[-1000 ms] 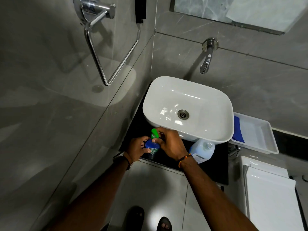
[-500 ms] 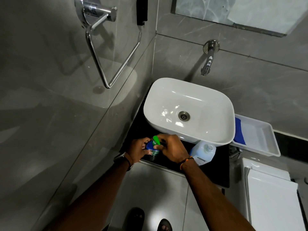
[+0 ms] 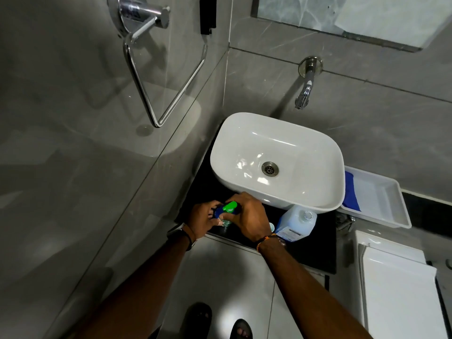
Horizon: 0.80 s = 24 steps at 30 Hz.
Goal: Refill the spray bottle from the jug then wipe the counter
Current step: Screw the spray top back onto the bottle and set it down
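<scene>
In front of the washbasin (image 3: 278, 157), at its left corner, the spray bottle (image 3: 223, 212) stood on the black counter (image 3: 313, 250). The left hand (image 3: 204, 221) wrapped its body; the right hand (image 3: 249, 218) curled over the green spray head (image 3: 230, 207) — probably twisting it. The bottle sat near the counter's front edge, so a hard turn or a slipping grip could have tipped it to the floor. The jug (image 3: 297, 223) stood in front of the washbasin's right corner — a stray wrist could have knocked it.

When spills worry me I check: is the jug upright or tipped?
Upright. The jug stands on its base on the black counter, neck pointing up, just under the sink's front rim.
</scene>
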Tool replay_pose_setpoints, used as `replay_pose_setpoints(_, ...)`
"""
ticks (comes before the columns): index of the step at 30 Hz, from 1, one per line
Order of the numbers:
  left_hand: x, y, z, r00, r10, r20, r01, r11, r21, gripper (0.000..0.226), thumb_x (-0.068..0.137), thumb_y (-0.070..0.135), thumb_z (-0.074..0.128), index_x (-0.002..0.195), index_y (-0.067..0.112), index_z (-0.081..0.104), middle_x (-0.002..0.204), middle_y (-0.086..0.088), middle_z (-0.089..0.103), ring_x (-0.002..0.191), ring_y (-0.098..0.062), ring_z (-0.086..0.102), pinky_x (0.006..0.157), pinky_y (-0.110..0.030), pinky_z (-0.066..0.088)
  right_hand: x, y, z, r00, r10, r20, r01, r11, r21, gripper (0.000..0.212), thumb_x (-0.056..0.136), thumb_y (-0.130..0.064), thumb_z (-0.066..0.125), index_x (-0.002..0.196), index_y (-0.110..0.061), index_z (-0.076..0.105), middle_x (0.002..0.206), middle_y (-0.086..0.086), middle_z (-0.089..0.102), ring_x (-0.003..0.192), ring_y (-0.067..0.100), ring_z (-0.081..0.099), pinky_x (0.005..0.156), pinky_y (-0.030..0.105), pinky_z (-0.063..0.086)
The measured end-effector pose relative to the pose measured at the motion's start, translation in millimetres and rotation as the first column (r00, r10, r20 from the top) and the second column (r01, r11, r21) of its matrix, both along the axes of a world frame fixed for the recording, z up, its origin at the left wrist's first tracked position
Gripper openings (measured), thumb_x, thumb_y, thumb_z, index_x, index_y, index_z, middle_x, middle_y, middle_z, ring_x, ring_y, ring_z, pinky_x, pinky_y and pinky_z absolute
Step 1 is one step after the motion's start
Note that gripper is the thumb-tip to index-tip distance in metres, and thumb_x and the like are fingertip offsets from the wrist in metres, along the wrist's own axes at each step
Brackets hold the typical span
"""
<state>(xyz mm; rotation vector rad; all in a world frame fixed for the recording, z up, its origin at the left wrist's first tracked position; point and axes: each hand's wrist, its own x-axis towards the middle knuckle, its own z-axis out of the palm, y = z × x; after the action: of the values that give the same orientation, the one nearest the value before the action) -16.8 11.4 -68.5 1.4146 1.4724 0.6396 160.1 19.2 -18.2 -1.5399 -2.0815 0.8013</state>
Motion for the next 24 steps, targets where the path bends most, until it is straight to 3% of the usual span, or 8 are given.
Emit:
replay_pose_setpoints(7, 2.3, 0.1, -1.6, 1.000, 0.028, -0.012, -0.029, 1.000, -0.001, 0.053, 0.073, -0.006, 0.079, 0.122, 0.000, 0.059, 0.116, -0.017, 0.068, 0.105, -0.031, 0.068, 0.092, -0.042, 0.058, -1.4, 13.0, 11.7, 0.995, 0.093, -0.031, -0.095, 0.991, -0.096, 0.033, 0.070, -0.013, 0.090, 0.074, -0.035, 0.066, 0.097, 0.001, 0.073, 0.089, 0.023, 0.071, 0.081, 0.042, 0.057)
replay_pose_setpoints(9, 3.1, -0.1, -1.5, 1.000, 0.020, -0.004, -0.020, 1.000, -0.009, 0.058, 0.072, -0.006, 0.080, 0.125, -0.001, 0.058, 0.119, -0.017, 0.067, 0.107, -0.030, 0.068, 0.092, -0.039, 0.057, -1.1, 12.4, 9.3, 0.998, 0.062, 0.029, -0.060, 0.995, -0.074, 0.026, 0.067, -0.029, 0.093, 0.080, -0.026, 0.071, 0.090, 0.000, 0.073, 0.082, 0.022, 0.069, 0.075, 0.040, 0.056)
replay_pose_setpoints(12, 4.0, -2.3, -0.9, 1.000, 0.009, -0.029, -0.008, 1.000, 0.030, 0.056, 0.072, -0.004, 0.082, 0.123, 0.001, 0.061, 0.119, -0.013, 0.068, 0.108, -0.029, 0.067, 0.094, -0.040, 0.057, -4.6, 5.3, 4.8, 0.982, -0.008, 0.190, 0.010, 1.000, -0.008, 0.057, 0.061, -0.064, 0.086, 0.083, -0.019, 0.059, 0.083, -0.001, 0.064, 0.074, 0.022, 0.061, 0.061, 0.037, 0.049)
replay_pose_setpoints(14, 3.7, -3.0, -0.6, 0.998, 0.000, -0.061, 0.004, 0.997, 0.077, 0.052, 0.073, -0.001, 0.082, 0.122, 0.000, 0.062, 0.118, -0.014, 0.069, 0.107, -0.028, 0.067, 0.095, -0.041, 0.056, -4.0, 0.2, 3.4, 0.990, -0.056, 0.132, 0.059, 0.998, -0.019, 0.066, 0.055, -0.078, 0.080, 0.090, -0.025, 0.062, 0.088, -0.007, 0.064, 0.077, 0.014, 0.061, 0.064, 0.032, 0.051)
replay_pose_setpoints(16, 3.7, -1.7, -0.4, 0.997, 0.000, -0.071, 0.006, 0.997, 0.077, 0.054, 0.073, 0.000, 0.082, 0.123, 0.000, 0.062, 0.119, -0.015, 0.068, 0.107, -0.028, 0.067, 0.095, -0.040, 0.056, 1.9, -2.0, 2.6, 1.000, -0.028, -0.012, 0.027, 0.996, -0.083, 0.069, 0.063, -0.069, 0.083, 0.117, -0.029, 0.066, 0.110, -0.011, 0.068, 0.095, 0.006, 0.064, 0.083, 0.025, 0.055)
replay_pose_setpoints(19, 4.7, -0.4, 0.2, 1.000, 0.017, -0.025, -0.017, 1.000, 0.007, 0.059, 0.072, -0.006, 0.080, 0.127, -0.001, 0.058, 0.122, -0.017, 0.066, 0.107, -0.029, 0.066, 0.094, -0.038, 0.056, 13.7, -2.1, -1.4, 0.979, 0.037, -0.200, -0.062, 0.991, -0.122, 0.056, 0.081, -0.020, 0.081, 0.134, -0.028, 0.065, 0.124, -0.011, 0.070, 0.112, 0.002, 0.065, 0.102, 0.024, 0.053)
replay_pose_setpoints(21, 5.2, -0.8, -1.3, 1.000, 0.020, -0.011, -0.020, 1.000, -0.006, 0.060, 0.072, -0.008, 0.079, 0.127, -0.002, 0.057, 0.122, -0.018, 0.065, 0.108, -0.031, 0.066, 0.094, -0.040, 0.056, 16.5, -2.2, -4.5, 0.980, 0.029, -0.199, -0.047, 0.995, -0.083, 0.045, 0.082, -0.008, 0.078, 0.121, -0.029, 0.071, 0.110, -0.013, 0.073, 0.102, 0.001, 0.066, 0.095, 0.023, 0.054)
replay_pose_setpoints(24, 5.0, -1.5, -1.7, 1.000, 0.024, -0.004, -0.024, 1.000, -0.004, 0.058, 0.072, -0.007, 0.080, 0.126, -0.001, 0.058, 0.120, -0.018, 0.067, 0.106, -0.031, 0.067, 0.093, -0.041, 0.057, 13.5, -0.5, -4.5, 0.992, 0.011, -0.124, -0.018, 0.998, -0.053, 0.035, 0.072, -0.029, 0.090, 0.099, -0.027, 0.067, 0.093, -0.009, 0.062, 0.082, 0.008, 0.059, 0.076, 0.027, 0.052)
